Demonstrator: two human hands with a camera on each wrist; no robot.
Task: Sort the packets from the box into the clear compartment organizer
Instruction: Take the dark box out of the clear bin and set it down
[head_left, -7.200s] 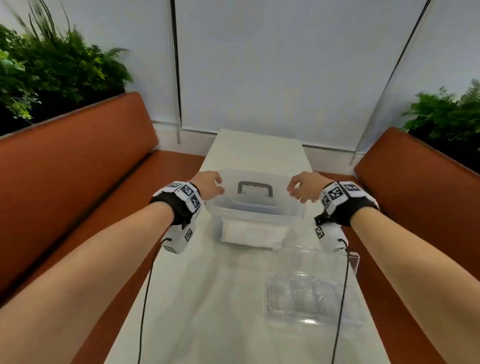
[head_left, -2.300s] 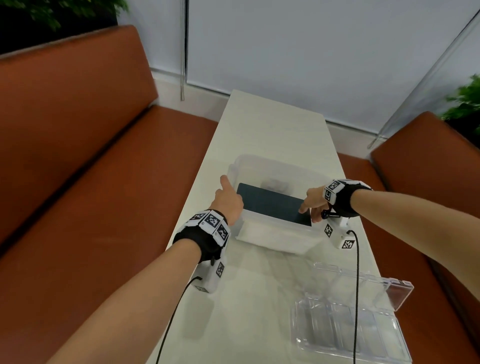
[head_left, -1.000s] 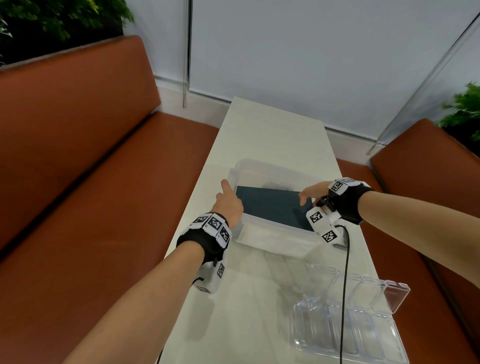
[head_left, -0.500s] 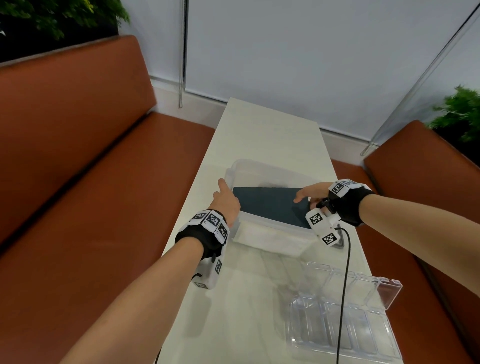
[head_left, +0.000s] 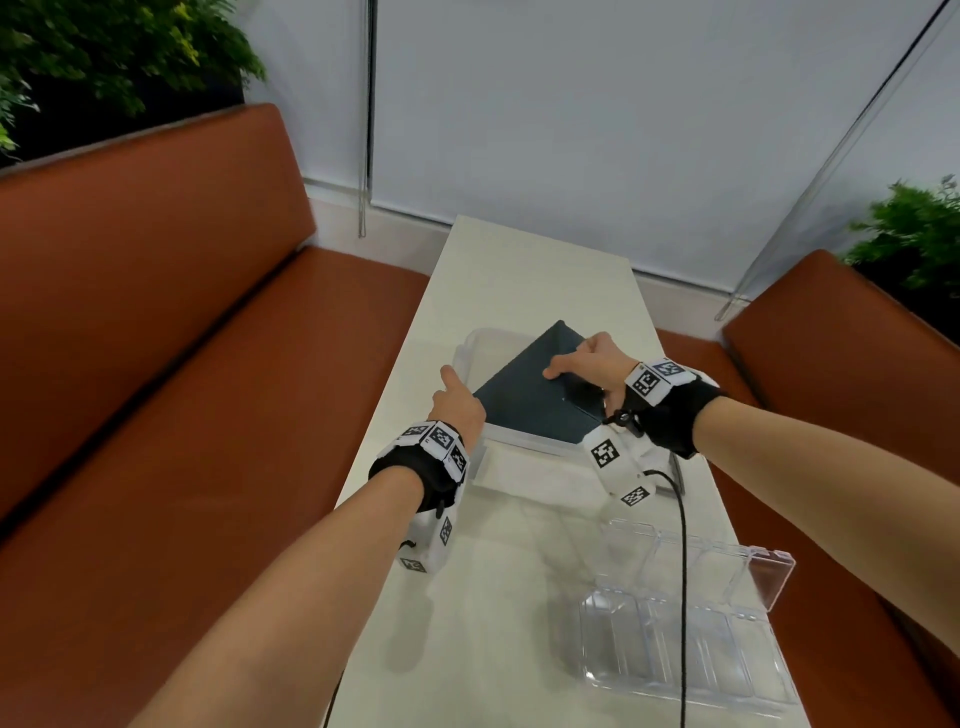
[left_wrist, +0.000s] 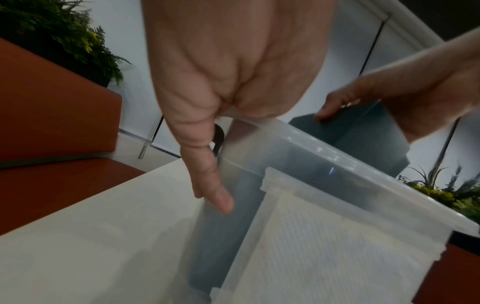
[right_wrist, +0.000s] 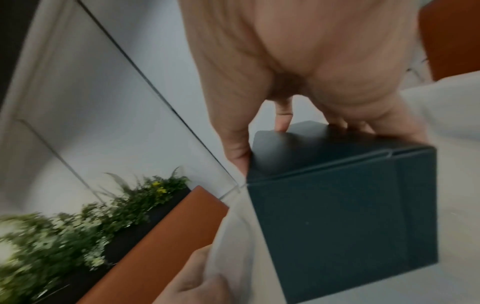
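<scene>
The right hand (head_left: 592, 361) had the dark box (head_left: 535, 397) pinched at its upper end, thumb on one face and fingers (right_wrist: 284, 117) curled over the edge, as the right wrist view showed. The box was tilted, one corner raised above the rim of the translucent bin (head_left: 519, 447) at the centre of the head view, its lower part still down inside. The left hand (head_left: 457, 402) sat at the bin's left corner, its thumb (left_wrist: 207, 174) stretched down the outer wall and its palm on the rim; where its other fingers lay I could not tell.

To my eye the step was getting the box clear of the bin. It looked worth bracing the bin with the left hand so it would not ride up with the box, and lifting straight until the low corner passed the rim before swinging right. A one-ended pinch on a tilted box invites it to swing or slip, so a deeper hold seemed wise.

The clear compartment organizer (head_left: 685, 654) lay open at the lower right of the frame on the white table (head_left: 493, 597), well apart from the bin, its lid (head_left: 769, 571) tipped back. No packets were visible yet; presumably they were inside the box. The wrist cable (head_left: 683, 571) trailed across the organizer and might snag.
</scene>
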